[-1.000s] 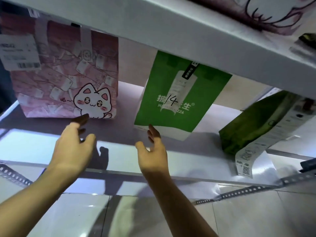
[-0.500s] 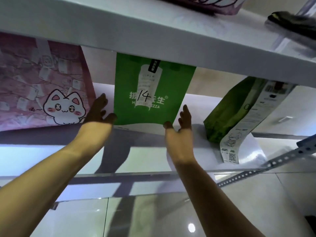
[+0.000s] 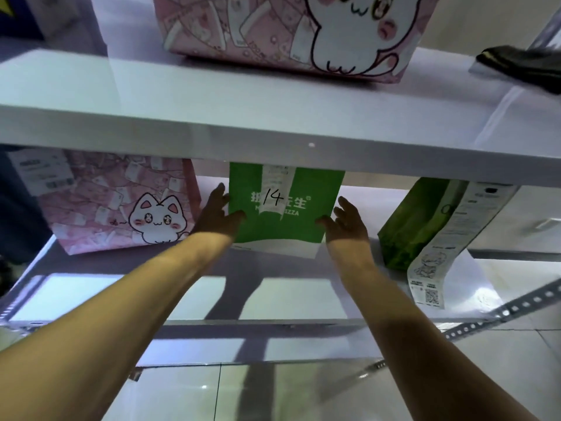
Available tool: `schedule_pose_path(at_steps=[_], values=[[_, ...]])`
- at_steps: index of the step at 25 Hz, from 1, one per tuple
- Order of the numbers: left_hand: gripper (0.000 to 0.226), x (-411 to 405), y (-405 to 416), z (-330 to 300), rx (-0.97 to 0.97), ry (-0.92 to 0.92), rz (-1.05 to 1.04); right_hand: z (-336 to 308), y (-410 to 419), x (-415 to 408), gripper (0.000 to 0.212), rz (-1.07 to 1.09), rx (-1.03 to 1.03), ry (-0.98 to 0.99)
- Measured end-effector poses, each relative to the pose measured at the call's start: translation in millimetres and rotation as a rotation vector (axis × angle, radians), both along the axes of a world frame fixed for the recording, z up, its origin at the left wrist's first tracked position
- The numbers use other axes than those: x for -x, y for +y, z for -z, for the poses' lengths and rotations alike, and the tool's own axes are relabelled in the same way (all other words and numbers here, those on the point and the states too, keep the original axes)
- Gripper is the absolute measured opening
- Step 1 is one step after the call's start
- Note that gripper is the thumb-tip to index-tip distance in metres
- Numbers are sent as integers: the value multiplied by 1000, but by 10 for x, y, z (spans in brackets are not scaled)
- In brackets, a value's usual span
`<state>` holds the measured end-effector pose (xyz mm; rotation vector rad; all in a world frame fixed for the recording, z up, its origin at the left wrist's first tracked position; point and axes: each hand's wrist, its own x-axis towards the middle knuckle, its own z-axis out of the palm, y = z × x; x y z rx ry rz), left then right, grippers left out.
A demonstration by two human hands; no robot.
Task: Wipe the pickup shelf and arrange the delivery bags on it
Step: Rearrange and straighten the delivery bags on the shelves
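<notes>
A: Green bag [image 3: 285,208] marked 14 stands upright on the shelf [image 3: 291,293], between pink cat bag [image 3: 121,205] and leaning green bag [image 3: 422,220].

B: Left hand [image 3: 217,215] and right hand [image 3: 349,221] grasp its sides, thumbs across the front.

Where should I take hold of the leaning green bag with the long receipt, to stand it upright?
Probably by its two narrow sides near the base, coming straight in from the front. The leaning green bag tilts on the shelf, and its long receipt hangs loose down the front face, so avoid pinching that. The upper shelf board blocks any approach from above.
</notes>
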<state>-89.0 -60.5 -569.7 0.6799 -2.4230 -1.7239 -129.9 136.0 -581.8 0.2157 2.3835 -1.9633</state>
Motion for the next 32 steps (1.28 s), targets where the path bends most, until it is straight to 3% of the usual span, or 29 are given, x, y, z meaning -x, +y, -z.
schedule_pose_path(at_steps=[5,10,13,20,24,32], values=[[33,-252,181,125,14,160,-45,43,128,-235,29,73,11,85],[16,-808,331,122,15,126,-98,15,296,-746,15,176,30,149],[15,-1269,494,-6,53,113,-106,-108,351,-1112,19,210,56,139],[17,-2143,593,-391,-75,46,-199,-554,404,-1885,31,212,18,12],[21,-2744,608,-741,-145,38,-205,-852,364,-2426,26,284,88,-111],[22,-3751,408,-1575,-215,120,-274,-1638,88,-3458,26,248,147,-50]])
